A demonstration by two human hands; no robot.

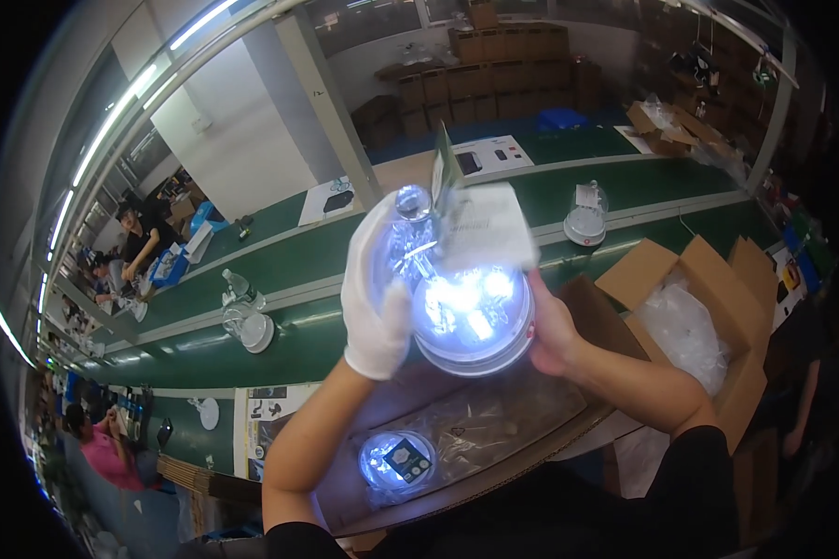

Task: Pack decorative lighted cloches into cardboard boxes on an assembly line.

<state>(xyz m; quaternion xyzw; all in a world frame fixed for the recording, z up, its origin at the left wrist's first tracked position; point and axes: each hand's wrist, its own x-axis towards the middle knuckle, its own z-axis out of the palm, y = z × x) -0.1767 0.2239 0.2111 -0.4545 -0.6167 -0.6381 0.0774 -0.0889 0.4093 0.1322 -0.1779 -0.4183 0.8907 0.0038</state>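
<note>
Both my hands hold up a clear, dome-shaped lamp (474, 347) with a round pale base, its inside glowing bright white. My left hand (373, 298), in a white glove, is wrapped round its clear side below the knob. Bare fingers of my right hand (554, 328) grip the base from the right, partly hidden behind it. A white paper tag (487, 224) hangs over the lamp, somewhat blurred. Beneath my arms stands an open cardboard box (541, 402) with clear plastic wrapping (475, 430). A second lit lamp (375, 463), bearing a dark card, lies inside it.
A green conveyor belt (317, 326) runs across in front, carrying one clear lamp (585, 224) at right and another (252, 328) at left. An open carton (750, 359) with plastic bags stands on my right. Co-workers (144, 238) sit at left; stacked cartons (494, 79) line the back.
</note>
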